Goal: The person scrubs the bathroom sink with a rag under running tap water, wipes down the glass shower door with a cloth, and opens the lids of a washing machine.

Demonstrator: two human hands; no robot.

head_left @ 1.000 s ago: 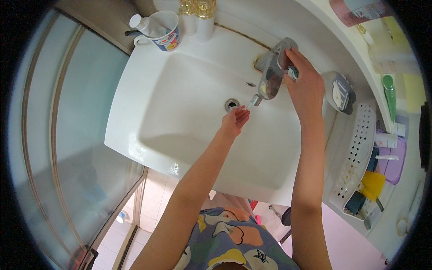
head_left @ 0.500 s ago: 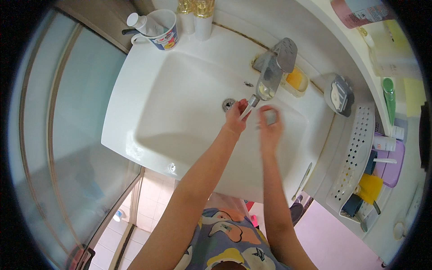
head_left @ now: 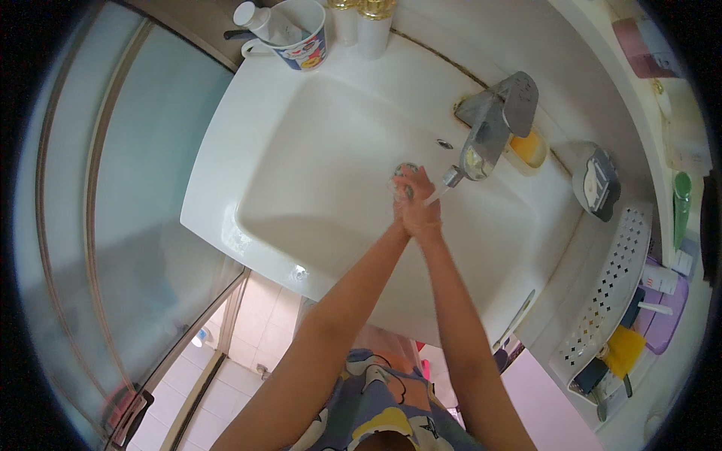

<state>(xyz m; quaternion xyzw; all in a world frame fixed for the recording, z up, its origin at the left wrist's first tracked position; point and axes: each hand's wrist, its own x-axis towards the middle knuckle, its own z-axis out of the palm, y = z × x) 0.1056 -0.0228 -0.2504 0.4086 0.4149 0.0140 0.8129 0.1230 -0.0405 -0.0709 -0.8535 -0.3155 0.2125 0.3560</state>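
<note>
Both my hands are pressed together over the white basin (head_left: 331,135), beneath the faucet (head_left: 489,139). A thin stream of water (head_left: 436,197) runs from its spout onto my right hand (head_left: 423,204), whose curled fingers close over the left. My left hand (head_left: 399,209) lies mostly hidden against it, so its fingers do not show clearly. The round metal drain (head_left: 406,170) shows just beyond the fingertips. Between the fingers is a small greenish patch that I cannot make out.
A cup (head_left: 307,54) with a white tube stands at the back left, beside gold-capped bottles (head_left: 374,34). Right of the faucet sit a yellow soap dish (head_left: 529,150) and a grey soap holder (head_left: 598,184). A perforated white basket (head_left: 611,278) hangs farther right. A frosted glass door (head_left: 162,165) borders the left.
My right hand, blurred and apart on the right before, has come left onto my left hand. The water stream now falls on the right hand. The view has shifted slightly.
</note>
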